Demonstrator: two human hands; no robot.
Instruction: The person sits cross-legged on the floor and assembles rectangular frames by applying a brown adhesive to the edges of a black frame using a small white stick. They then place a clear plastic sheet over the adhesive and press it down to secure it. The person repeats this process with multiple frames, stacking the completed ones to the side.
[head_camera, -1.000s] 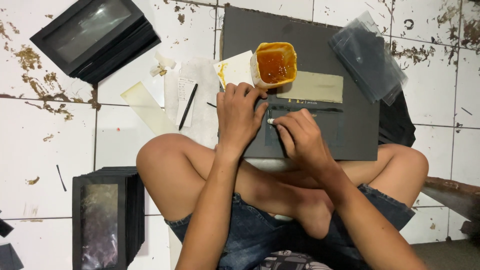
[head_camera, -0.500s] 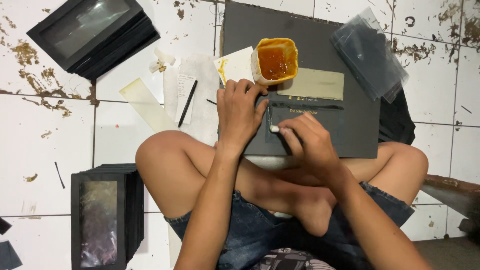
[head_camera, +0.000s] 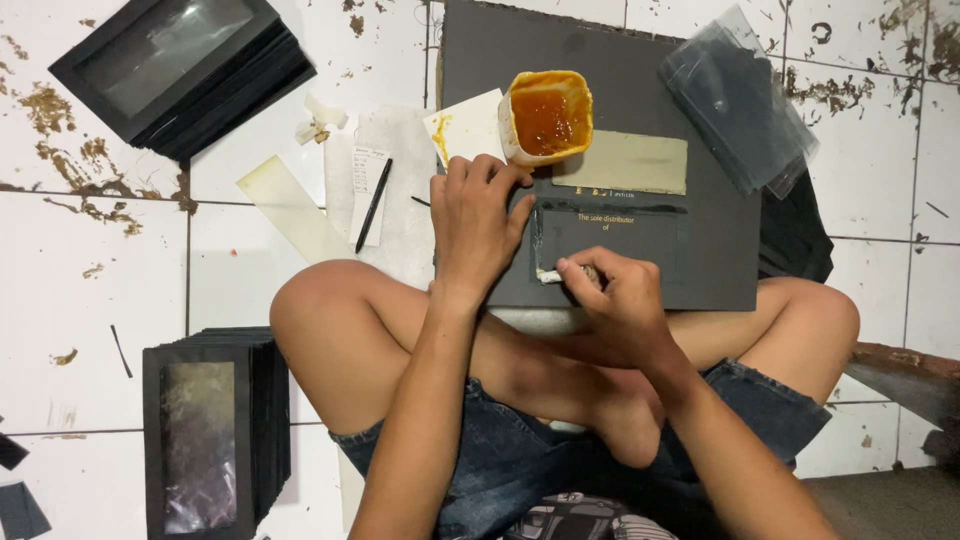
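Just beyond the right hand (head_camera: 622, 300), on a dark grey board (head_camera: 720, 250) that is resting across the person's crossed legs, a dark rectangular sheet with a clear window (head_camera: 610, 245) is lying with its long axis running left to right. The right hand is curling closed around a small brush (head_camera: 560, 274), whose pale tip is touching the sheet's near left corner, so this hand is the nearer one to the lower edge. The left hand (head_camera: 478, 225) is lying flat and spread, palm down, pressing the sheet's left end and gripping nothing. Ahead of the left fingertips, an open tub of orange glue (head_camera: 546, 115) is sitting on the board, just beside a tan strip (head_camera: 630, 163). Farther left of the left hand, a black pen (head_camera: 373, 205) is lying on white paper, and stacks of black windowed frames (head_camera: 205, 440) are resting on the tiled floor.
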